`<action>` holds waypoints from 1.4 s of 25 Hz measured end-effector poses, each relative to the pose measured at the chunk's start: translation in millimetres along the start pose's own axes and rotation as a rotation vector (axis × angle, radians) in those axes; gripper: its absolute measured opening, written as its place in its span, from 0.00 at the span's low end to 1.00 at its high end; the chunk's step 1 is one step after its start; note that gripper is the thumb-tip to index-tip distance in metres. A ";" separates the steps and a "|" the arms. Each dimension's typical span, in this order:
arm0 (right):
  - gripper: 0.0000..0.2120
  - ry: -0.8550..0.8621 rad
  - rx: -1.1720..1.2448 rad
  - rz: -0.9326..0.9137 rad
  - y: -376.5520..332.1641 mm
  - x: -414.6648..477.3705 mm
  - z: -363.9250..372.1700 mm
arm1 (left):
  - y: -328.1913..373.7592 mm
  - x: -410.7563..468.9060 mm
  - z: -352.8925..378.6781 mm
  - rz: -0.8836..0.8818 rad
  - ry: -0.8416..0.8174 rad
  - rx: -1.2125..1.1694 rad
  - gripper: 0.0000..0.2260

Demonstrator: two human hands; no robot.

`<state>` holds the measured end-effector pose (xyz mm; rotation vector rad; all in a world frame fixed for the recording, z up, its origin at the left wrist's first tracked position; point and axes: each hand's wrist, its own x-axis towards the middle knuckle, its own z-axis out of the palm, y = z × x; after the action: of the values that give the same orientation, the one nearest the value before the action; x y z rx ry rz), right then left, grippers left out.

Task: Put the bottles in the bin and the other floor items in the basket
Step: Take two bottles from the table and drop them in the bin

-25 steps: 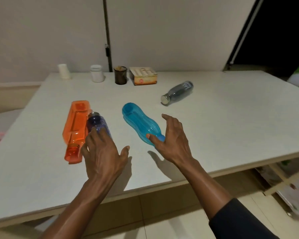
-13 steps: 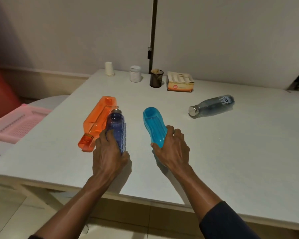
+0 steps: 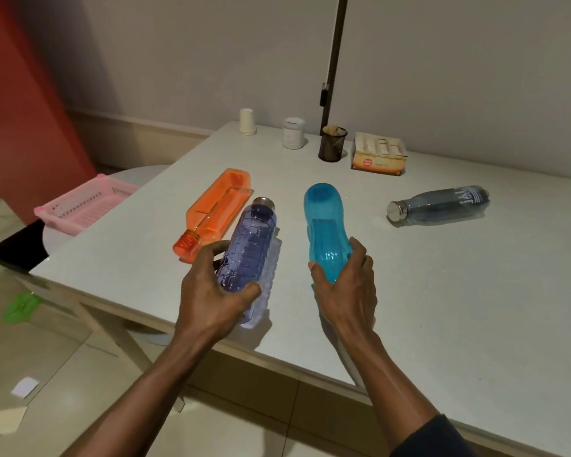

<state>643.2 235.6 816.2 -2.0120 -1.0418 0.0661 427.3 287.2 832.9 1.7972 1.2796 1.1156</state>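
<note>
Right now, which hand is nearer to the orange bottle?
Left. The left hand holds the purple bottle right beside the orange bottle; the right hand holds the blue bottle, farther away.

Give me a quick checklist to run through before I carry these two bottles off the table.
1. Left hand wrapped round the purple bottle: ok, fingers and thumb close on its lower part.
2. Right hand wrapped round the blue bottle: ok, gripped near its narrow end.
3. Purple bottle clear of the orange bottle: cannot tell, they lie side by side and may touch.
4. Bin in sight: not ok, none clearly shows; only a pink basket to the left.
5. Bottles left behind: not ok, the orange one and the grey bottle remain on the table.
6. Floor items: not ok, a green thing and paper scraps lie there.
</note>
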 end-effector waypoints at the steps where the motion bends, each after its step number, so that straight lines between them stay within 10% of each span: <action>1: 0.39 0.013 0.064 -0.011 -1.0 -3.0 -1.8 | 2.8 -4.1 -7.3 -0.031 0.016 -0.070 0.34; 20: 0.39 -0.305 0.388 -0.421 -170.3 -132.3 74.6 | -70.3 -125.5 -247.6 0.029 0.555 -0.131 0.31; 35: 0.40 -0.707 0.324 -0.436 -279.8 -334.7 217.8 | -242.0 -234.2 -442.3 -0.416 0.721 -0.121 0.28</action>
<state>157.8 230.0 769.8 -1.4413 -1.7585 0.7046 -105.5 153.7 747.1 0.9766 1.8327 1.6062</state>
